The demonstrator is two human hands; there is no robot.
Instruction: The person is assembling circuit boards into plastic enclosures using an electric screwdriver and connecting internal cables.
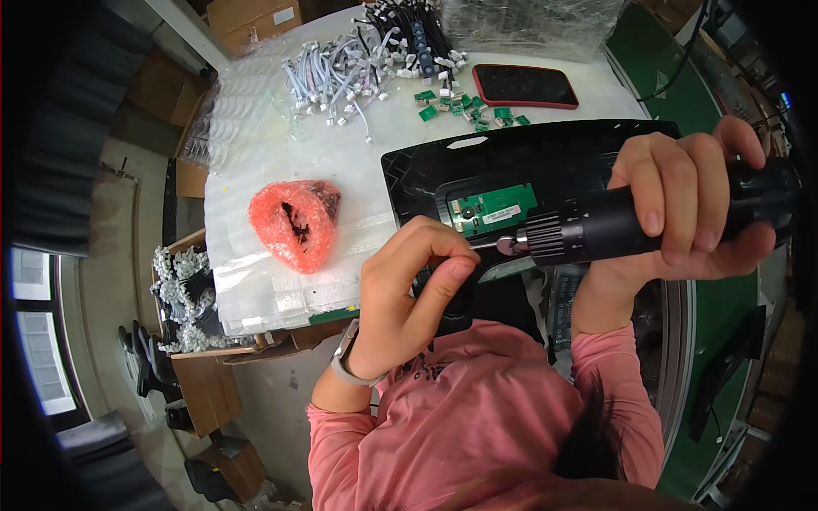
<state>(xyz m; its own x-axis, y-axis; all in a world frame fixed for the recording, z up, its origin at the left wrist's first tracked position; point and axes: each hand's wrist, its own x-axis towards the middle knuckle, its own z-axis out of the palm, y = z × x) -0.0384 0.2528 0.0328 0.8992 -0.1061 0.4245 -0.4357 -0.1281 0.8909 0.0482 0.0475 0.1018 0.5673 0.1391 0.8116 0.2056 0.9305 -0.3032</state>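
Observation:
My right hand (677, 192) is wrapped round a black electric screwdriver (592, 232), held level with its bit pointing left. At the tip of that bit, the thumb and forefinger of my left hand (400, 294) are pinched together; whatever sits between them is hidden by the fingers. Below the tool lies a long black plastic housing (413, 175) on the table, partly covered by my hands. A green circuit board (507, 200) with a white label sits in a recess of the housing.
Red bubble wrap (271, 213) with small dark pieces inside stands on the white-covered table (247, 153). Farther back are white cables (336, 77), black cables (409, 25), small green boards (467, 106) and a red-edged phone (526, 86). A box of cables (183, 289) adjoins the table's left edge.

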